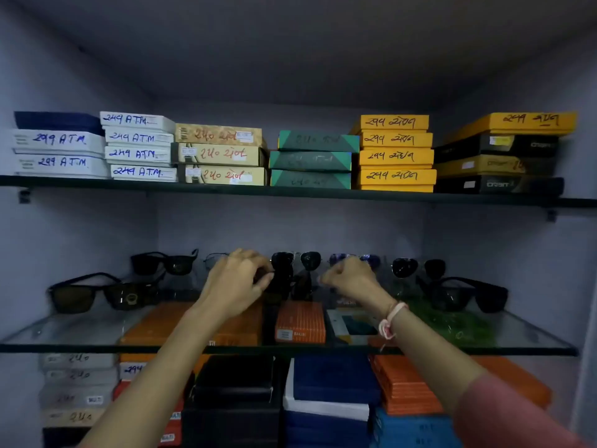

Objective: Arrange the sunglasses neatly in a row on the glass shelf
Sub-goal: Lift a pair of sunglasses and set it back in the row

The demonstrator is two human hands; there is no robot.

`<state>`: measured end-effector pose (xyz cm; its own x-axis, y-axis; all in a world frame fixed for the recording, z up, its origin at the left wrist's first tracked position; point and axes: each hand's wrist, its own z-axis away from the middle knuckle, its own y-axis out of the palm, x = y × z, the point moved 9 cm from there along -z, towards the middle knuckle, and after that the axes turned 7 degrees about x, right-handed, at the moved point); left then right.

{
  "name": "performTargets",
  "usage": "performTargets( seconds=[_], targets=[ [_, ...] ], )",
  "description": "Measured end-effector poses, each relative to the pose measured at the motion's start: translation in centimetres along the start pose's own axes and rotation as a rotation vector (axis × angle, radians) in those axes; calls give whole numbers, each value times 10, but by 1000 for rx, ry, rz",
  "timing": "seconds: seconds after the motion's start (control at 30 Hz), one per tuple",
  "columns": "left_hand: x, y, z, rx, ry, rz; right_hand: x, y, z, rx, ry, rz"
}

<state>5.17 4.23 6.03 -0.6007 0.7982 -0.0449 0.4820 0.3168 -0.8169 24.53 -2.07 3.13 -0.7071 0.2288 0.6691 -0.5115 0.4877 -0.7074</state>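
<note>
A glass shelf (80,328) carries several pairs of sunglasses. Both my hands are over its middle. My left hand (234,282) and my right hand (350,279) are each closed on an end of a dark pair of sunglasses (286,281), held just above the glass. Behind it stand a black aviator pair (295,260), a thin-framed pair (213,258) partly hidden by my left hand, and a blue-lensed pair (370,258). At the left sit two black square pairs (103,294) (164,263). To the right are a dark aviator pair (416,266) and a black square pair (465,294).
The upper shelf (290,192) is packed with stacks of white, tan, green, yellow and black boxes. Below the glass, orange, blue, black and grey boxes (323,389) show through. Grey cabinet walls close in left and right.
</note>
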Motion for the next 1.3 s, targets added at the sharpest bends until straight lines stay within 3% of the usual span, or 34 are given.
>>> performTargets(
  seconds=[0.17, 0.27, 0.4, 0.53, 0.63, 0.7, 0.83, 0.93, 1.07, 1.3],
  targets=[
    [9, 29, -11, 198, -35, 54, -2, 30, -18, 162, 116, -1],
    [15, 33, -18, 192, -46, 166, -3, 42, -27, 194, 134, -25],
    [26, 28, -28, 119, -85, 369, -6, 25, -22, 110, 132, -102],
    [31, 21, -43, 82, -148, 538, 9, -20, -5, -69, -39, -36],
    [20, 27, -50, 177, -218, 648, 25, -39, 13, -113, -214, -14],
    [9, 35, -48, 237, -260, 846, 32, -50, 25, -179, -324, 25],
    [-2, 41, -40, 294, -296, 1021, 31, -58, 38, -243, -380, 130],
    [-5, 42, -40, 342, -279, 987, 27, -65, 41, -242, -350, 114],
    [-13, 26, -49, 238, -204, 614, 25, -78, 44, -303, -321, 98],
    [-52, 24, -50, 278, -47, 369, 16, -99, 48, -410, -238, 2]
  ],
)
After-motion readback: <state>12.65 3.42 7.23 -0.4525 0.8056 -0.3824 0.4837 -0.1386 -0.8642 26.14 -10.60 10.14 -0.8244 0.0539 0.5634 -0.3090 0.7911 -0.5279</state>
